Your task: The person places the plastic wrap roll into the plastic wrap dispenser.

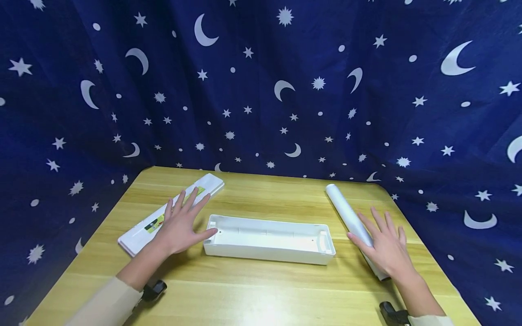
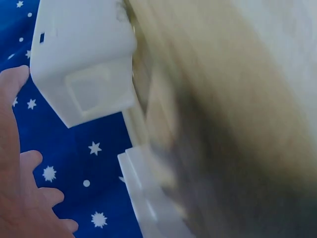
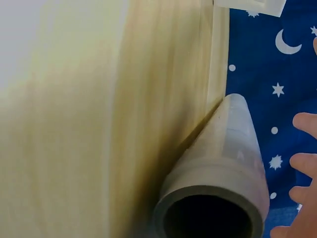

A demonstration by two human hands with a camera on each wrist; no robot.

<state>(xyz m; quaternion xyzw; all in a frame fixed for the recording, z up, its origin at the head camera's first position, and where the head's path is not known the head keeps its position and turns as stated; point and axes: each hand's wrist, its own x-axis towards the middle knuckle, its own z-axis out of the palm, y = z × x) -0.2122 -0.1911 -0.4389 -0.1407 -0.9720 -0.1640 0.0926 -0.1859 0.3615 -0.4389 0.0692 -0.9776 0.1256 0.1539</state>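
My left hand [image 1: 179, 228], fingers spread, is over a long flat white lid-like panel [image 1: 140, 233] with a green picture label. Its thumb points at the left end of an open white oblong box [image 1: 265, 253]; whether they touch I cannot tell. In the left wrist view the box [image 2: 89, 54] stands beyond the thumb, with the panel [image 2: 148, 198] lower down. On the right, my right hand [image 1: 385, 249] is spread above a roll of plastic wrap [image 1: 344, 210], hiding part of it. The right wrist view shows the roll's hollow core end [image 3: 210, 191]. Neither hand grips anything.
All three things lie on a light wooden table [image 1: 244, 290]. A dark blue curtain [image 1: 261, 90] with white moons and stars hangs behind the table and at both sides. A black wrist strap piece [image 1: 152, 290] is on the left forearm, another [image 1: 393, 312] on the right.
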